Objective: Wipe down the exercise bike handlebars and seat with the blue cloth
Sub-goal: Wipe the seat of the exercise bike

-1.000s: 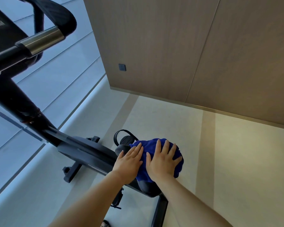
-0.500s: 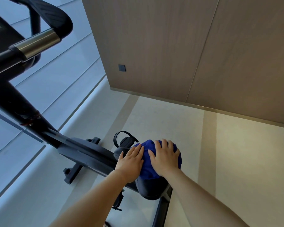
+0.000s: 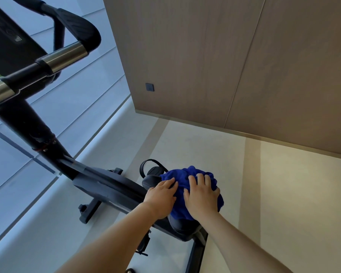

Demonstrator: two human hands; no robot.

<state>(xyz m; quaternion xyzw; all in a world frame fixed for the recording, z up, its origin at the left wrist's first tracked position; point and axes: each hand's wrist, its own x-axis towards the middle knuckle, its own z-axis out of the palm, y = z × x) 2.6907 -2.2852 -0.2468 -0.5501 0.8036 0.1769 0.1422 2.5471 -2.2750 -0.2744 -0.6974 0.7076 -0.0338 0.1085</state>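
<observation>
The blue cloth [image 3: 187, 175] lies bunched over the black seat [image 3: 182, 226] of the exercise bike, low in the middle of the view. My right hand [image 3: 202, 196] presses flat on top of the cloth with its fingers spread. My left hand [image 3: 161, 196] rests beside it on the seat's left side, fingertips touching the cloth's edge. The seat's nose [image 3: 151, 179] shows dark just left of the cloth. The black handlebars [image 3: 65, 56] with chrome sections rise at the upper left, well away from both hands.
The bike's dark frame [image 3: 98, 184] slopes from the handlebar post down to the seat, with a strapped pedal [image 3: 153, 169] behind the seat. A wood-panelled wall [image 3: 215, 56] with a small dark switch [image 3: 149, 87] stands behind. A pale window ledge [image 3: 47, 223] runs along the left.
Both hands have slid the cloth forward along the seat after pulling it back a little, and the cloth is more bunched. The view has turned left, showing more of the handlebars.
</observation>
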